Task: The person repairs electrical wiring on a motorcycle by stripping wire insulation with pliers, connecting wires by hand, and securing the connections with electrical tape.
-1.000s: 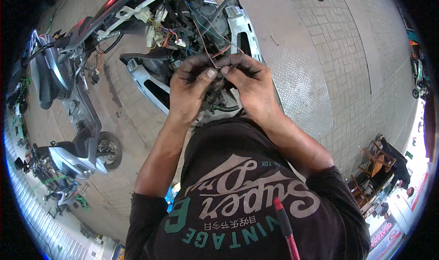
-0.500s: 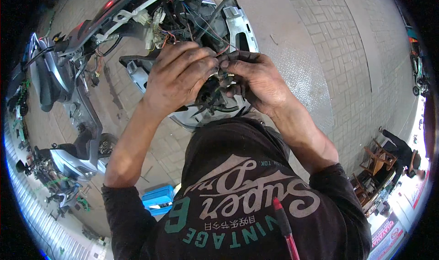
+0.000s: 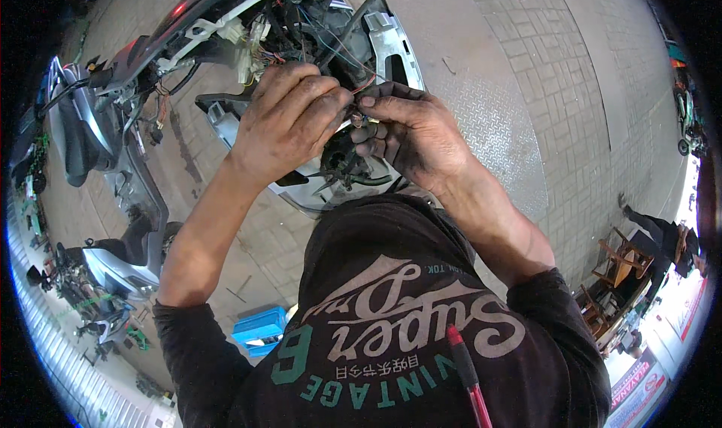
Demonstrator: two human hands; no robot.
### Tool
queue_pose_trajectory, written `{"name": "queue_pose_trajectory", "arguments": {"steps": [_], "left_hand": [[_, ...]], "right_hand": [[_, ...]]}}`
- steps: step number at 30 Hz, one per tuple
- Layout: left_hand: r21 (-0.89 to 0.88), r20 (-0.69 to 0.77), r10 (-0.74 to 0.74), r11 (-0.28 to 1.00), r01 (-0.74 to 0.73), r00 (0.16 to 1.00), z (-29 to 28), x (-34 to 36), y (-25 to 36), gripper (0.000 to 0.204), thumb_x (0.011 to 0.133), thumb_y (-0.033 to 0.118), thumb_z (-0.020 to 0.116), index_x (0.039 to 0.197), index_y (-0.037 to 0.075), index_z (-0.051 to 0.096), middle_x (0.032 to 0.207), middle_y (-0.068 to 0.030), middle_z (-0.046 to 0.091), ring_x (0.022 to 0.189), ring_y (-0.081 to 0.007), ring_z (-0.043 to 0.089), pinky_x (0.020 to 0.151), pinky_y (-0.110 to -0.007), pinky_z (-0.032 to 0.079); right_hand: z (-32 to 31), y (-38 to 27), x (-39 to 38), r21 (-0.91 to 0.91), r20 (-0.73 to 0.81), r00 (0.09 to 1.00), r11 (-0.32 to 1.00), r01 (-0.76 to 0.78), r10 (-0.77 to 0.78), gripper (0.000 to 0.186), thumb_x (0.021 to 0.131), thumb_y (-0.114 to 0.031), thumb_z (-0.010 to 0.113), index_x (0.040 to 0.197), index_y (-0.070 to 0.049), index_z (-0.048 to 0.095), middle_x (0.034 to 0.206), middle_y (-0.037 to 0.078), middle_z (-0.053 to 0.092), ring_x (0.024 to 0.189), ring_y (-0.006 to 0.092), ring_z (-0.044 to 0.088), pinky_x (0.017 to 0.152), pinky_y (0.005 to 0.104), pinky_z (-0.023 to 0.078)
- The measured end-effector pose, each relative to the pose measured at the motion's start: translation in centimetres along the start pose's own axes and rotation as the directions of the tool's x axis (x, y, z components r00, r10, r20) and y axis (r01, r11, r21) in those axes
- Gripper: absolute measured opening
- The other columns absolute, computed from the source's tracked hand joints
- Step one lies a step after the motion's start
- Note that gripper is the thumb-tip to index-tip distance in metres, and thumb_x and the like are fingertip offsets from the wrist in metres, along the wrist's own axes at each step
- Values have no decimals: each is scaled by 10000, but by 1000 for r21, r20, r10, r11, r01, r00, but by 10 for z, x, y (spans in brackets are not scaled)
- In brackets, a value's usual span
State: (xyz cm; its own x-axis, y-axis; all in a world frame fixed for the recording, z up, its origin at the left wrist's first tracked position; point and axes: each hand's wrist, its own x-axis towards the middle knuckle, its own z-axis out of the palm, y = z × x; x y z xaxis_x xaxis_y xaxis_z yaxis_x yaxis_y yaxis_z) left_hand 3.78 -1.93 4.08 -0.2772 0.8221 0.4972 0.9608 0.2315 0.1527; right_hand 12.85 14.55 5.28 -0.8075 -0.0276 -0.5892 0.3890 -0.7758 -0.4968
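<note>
My left hand [image 3: 293,119] is closed, its fingertips pinched together close to those of my right hand. What it grips is hidden behind the fingers. A thin orange-red wire [image 3: 365,87] runs down to the fingertips of my right hand [image 3: 421,131], whose thumb and forefinger press on it while the other fingers curl beneath. Between the two hands shows a small dark piece [image 3: 356,118] too small to name. Just beyond them lies the opened front of a motorbike, with a bundle of coloured wires [image 3: 269,53] and pale connectors [image 3: 244,61].
Silver-grey body panels [image 3: 392,40] frame the wiring. A blue box [image 3: 259,327] stands on the floor at lower left. Other motorbikes [image 3: 120,266] are along the left. A steel tread plate [image 3: 492,138] lies at right; wooden chairs [image 3: 623,262] and a person are farther off.
Both hands stay together at the wiring. My left hand has shifted slightly left and up, opening a small gap between the hands; the right-hand fingers have curled in more.
</note>
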Motion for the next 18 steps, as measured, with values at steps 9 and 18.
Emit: {"name": "queue_pose_trajectory", "arguments": {"steps": [9,18], "left_hand": [[-8,-71,90,996,-91,993,0,1,-5,230,653,100,712,847,64,591,898,-25,570,877,-220,549,720,-372,456],[-202,24,-137,969,139,990,-1,3,2,267,659,77,697,900,58,583,939,-70,574,924,-266,540,788,-401,421]], "right_hand": [[-4,4,2,45,49,999,999,-26,24,166,805,-41,585,939,55,561,833,134,615,664,230,618,608,352,522],[-9,7,5,-478,93,938,811,336,-333,171,760,-50,658,881,47,587,779,126,634,711,190,611,652,304,485]]}}
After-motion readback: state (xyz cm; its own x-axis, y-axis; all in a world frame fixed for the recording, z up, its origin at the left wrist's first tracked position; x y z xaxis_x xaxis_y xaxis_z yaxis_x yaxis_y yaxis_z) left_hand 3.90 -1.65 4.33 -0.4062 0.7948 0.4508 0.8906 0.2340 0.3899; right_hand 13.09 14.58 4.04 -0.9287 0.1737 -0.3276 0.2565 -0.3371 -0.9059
